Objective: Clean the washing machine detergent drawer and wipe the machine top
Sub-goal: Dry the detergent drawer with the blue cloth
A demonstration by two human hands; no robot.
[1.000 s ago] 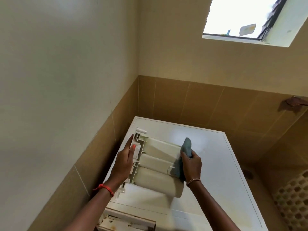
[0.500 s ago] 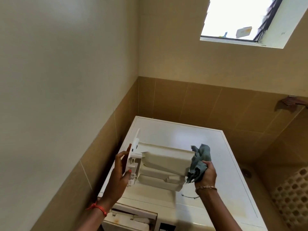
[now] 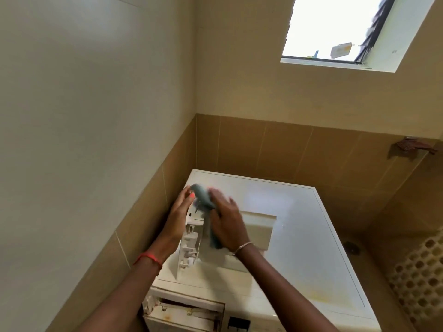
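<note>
While half a second ago the cloth (image 3: 203,197) sat bunched in the right hand (image 3: 227,226) off the drawer's far end, we now find it carried across to the near left end, just beside the left hand (image 3: 178,216). The drawer (image 3: 259,226) itself, which was tipped up then, appears to have settled back on the machine top (image 3: 311,236), standing on its side with its front panel towards the wall. The right hand lies over it with fingers spread, pressing the cloth flat against the plastic; the cloth trails down from the left fingertips to below the right palm. The left hand steadies the front panel, but motion blur keeps us from telling whether its fingers hook round the panel or only lie along it. We judge that wiping has moved from the drawer's back to the front panel end, so the drawer is partly cleaned. The slot (image 3: 187,310) below stands empty, and a yellowish mark (image 3: 318,298) shows on the machine top, which we take to be not yet wiped.
</note>
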